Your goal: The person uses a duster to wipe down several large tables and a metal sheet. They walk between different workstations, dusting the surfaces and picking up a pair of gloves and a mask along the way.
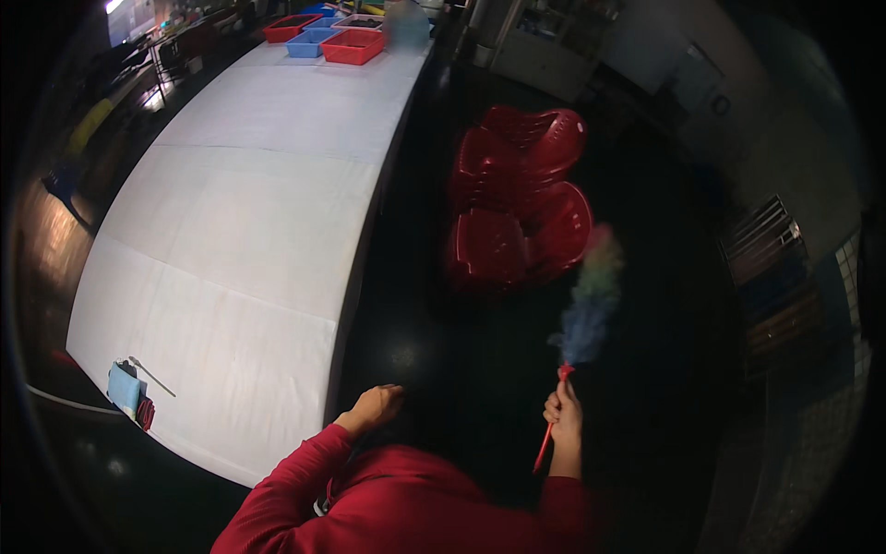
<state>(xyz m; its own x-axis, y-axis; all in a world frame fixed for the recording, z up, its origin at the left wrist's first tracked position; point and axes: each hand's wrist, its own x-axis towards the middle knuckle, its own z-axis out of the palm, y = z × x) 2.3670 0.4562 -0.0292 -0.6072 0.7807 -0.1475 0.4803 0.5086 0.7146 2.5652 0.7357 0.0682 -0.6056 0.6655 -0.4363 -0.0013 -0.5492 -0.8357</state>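
My right hand (pixel 565 414) is closed around the red handle of a feather duster (pixel 591 319). The duster points up and away from me, its fluffy head blurred and coloured blue, green and reddish. Beyond that head, a little to the left, stand red plastic chairs (pixel 498 245) stacked in two groups. I cannot tell whether the duster touches them. My left hand (pixel 374 406) hangs beside the right edge of the white-covered table (pixel 231 212), its fingers curled in and nothing showing in them. Both of my arms are in red sleeves.
Red and blue plastic baskets (pixel 353 46) sit at the table's far end, beside a blurred translucent shape. At the near left corner lie a light blue folded cloth (pixel 124 388), a dark red item and a thin metal utensil (pixel 152 377). A rack (pixel 761 231) stands along the right wall.
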